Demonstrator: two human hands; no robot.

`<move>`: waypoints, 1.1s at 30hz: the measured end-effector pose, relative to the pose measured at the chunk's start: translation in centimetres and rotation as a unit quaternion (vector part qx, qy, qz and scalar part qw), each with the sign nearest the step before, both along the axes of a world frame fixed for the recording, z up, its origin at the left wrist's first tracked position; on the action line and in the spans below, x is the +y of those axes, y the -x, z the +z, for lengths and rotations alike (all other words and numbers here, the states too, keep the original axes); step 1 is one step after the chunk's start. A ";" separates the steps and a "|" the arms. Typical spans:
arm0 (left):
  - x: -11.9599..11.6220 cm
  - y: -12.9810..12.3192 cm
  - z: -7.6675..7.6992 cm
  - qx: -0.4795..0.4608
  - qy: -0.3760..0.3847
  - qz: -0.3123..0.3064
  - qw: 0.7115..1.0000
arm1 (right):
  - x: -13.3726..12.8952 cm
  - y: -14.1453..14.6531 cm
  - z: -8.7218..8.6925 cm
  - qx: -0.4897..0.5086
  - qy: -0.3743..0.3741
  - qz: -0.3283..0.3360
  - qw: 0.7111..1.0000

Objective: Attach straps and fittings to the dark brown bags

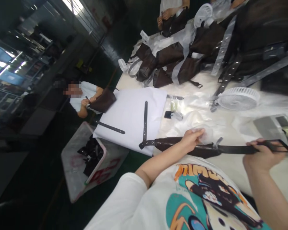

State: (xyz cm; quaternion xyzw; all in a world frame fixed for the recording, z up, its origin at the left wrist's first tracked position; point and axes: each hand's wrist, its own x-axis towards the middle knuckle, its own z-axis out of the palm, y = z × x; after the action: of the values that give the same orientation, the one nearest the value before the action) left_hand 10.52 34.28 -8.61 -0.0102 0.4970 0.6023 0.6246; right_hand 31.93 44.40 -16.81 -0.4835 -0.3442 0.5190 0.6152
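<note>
Well, the left hand and right hand are both clenched on one brown strap.

Left fingers close round it beside some clear plastic; right fingers grasp it just short of its dark loop, and a metal buckle sits between the hands. Well past the left fingers, a white bin holds a heap of black straps. The strap's far end lies across a white sheet.

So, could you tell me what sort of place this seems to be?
It looks like a bag workshop: dark bags lie in rows on a long work table, a co-worker handles one, and a plastic bin holds dark pieces.
</note>
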 end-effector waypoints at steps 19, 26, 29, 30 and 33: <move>0.2 4.2 1.0 0.054 0.000 0.141 0.989 | -2.9 9.5 9.2 -0.076 -0.010 0.283 0.956; 0.0 4.3 1.0 0.119 -0.035 0.124 0.984 | -3.4 10.4 9.3 -0.105 0.018 0.269 0.957; -0.2 4.3 1.3 0.181 -0.047 0.104 0.977 | -3.2 10.6 8.9 -0.142 0.017 0.264 0.954; -0.3 4.2 1.5 0.197 -0.049 0.099 0.974 | -3.1 10.6 8.7 -0.152 0.018 0.264 0.952; -0.5 3.8 2.0 0.216 -0.063 0.076 0.971 | -3.0 10.8 8.4 -0.167 0.008 0.257 0.952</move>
State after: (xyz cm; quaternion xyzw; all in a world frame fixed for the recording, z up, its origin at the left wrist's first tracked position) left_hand 6.67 33.77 -6.61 0.1220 0.5787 0.6664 0.4540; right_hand 21.13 41.43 -8.44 -0.4637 -0.5504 0.5741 0.3906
